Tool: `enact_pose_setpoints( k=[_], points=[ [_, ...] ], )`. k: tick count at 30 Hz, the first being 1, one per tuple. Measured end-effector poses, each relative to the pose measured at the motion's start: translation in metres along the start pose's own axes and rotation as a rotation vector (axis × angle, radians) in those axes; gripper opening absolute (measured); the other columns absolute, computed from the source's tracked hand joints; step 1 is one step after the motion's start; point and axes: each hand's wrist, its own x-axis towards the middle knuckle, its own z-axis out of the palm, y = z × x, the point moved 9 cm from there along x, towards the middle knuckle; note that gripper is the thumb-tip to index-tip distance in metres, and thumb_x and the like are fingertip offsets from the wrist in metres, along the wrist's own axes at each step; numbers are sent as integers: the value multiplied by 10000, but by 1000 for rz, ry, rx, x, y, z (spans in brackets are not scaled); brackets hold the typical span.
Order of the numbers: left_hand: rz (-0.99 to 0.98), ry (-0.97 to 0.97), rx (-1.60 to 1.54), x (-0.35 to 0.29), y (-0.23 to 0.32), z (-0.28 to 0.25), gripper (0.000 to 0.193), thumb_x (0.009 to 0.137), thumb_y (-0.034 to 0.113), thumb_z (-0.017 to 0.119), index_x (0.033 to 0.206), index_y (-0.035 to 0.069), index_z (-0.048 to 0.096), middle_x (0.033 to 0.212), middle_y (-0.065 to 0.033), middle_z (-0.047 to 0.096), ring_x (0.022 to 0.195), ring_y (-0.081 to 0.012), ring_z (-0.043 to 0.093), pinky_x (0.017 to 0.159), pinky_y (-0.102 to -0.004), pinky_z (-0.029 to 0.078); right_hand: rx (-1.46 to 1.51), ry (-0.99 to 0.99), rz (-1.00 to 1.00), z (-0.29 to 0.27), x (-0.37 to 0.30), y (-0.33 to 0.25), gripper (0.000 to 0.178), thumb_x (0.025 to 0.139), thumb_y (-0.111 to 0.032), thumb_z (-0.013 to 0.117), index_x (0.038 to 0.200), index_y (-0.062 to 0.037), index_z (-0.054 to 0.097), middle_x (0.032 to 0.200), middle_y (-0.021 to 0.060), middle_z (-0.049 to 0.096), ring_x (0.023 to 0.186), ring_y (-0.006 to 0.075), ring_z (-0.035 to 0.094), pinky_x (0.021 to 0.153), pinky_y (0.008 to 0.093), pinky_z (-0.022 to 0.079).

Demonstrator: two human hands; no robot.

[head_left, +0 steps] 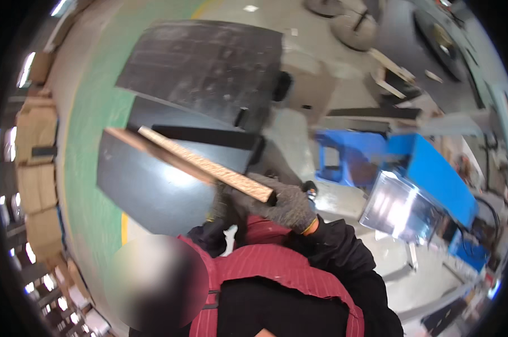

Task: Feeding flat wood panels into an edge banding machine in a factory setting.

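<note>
- The board (pixel 203 165) is a long flat panel seen mostly edge-on: pale raw particle edge, speckled tan, with a thin brownish face on top. It runs from upper left down to lower right, tilted, held up in the air in front of the person's chest.
- Right hand (pixel 292 208) in a grey knit glove is wrapped tight round the near end of the board, fingers curled closed on it.
- Left hand (pixel 223 205) sits just under the board beside the right one, also in a dark glove, but the board hides it so I can't tell what the fingers are doing.
- Person wears black sleeves and a red striped vest (pixel 276 275).
- Right behind and below the board there's a stack of big dark panels (pixel 203 70), glossy black, some scuffed with dust.
- Off to the right stands a blue machine (pixel 434 171) with a shiny metal plate (pixel 397 208) on it.
- Cardboard boxes (pixel 36 168) line the left wall.
- Floor is grey concrete with a green painted strip (pixel 94 135) and a yellow line, scrap wood lying further back.
</note>
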Motion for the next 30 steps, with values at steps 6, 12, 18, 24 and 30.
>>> enact_pose_setpoints(
  k=[6,12,18,24,30],
  points=[
    [-21,141,46,74,60,64,774,749,622,500,1246,43,371,1103,-140,496,943,-274,513,794,-411,458,-306,61,-206,-77,-88,-64,557,673,-314,704,1166,-127,523,969,119,625,825,292,615,711,356,492],
    [134,448,157,-2,99,-7,745,732,588,542,1240,63,393,1176,-164,466,1026,-326,484,823,-471,442,506,1039,128,-186,-303,52,256,669,-45,681,901,11,590,673,78,603,496,137,557,388,243,447],
    [398,355,166,-10,89,-20,626,780,446,573,1237,51,410,1220,-153,458,1084,-283,480,971,-376,376,492,1833,224,-241,-434,165,153,796,-233,637,873,-115,578,614,-50,499,456,29,412,364,153,295],
    [406,257,-58,-18,54,26,359,846,289,545,1146,93,525,1129,-70,535,1035,-210,498,877,-348,415,565,1370,341,-201,-289,148,293,792,-156,619,1028,-92,457,651,25,527,444,91,482,345,177,359],
    [784,-103,634,-12,70,111,353,877,249,509,1176,61,494,1177,-72,497,1087,-205,461,937,-317,380,609,1495,420,-195,-266,145,374,768,-157,645,1016,-45,389,618,63,532,388,146,509,262,221,356]
  ],
)
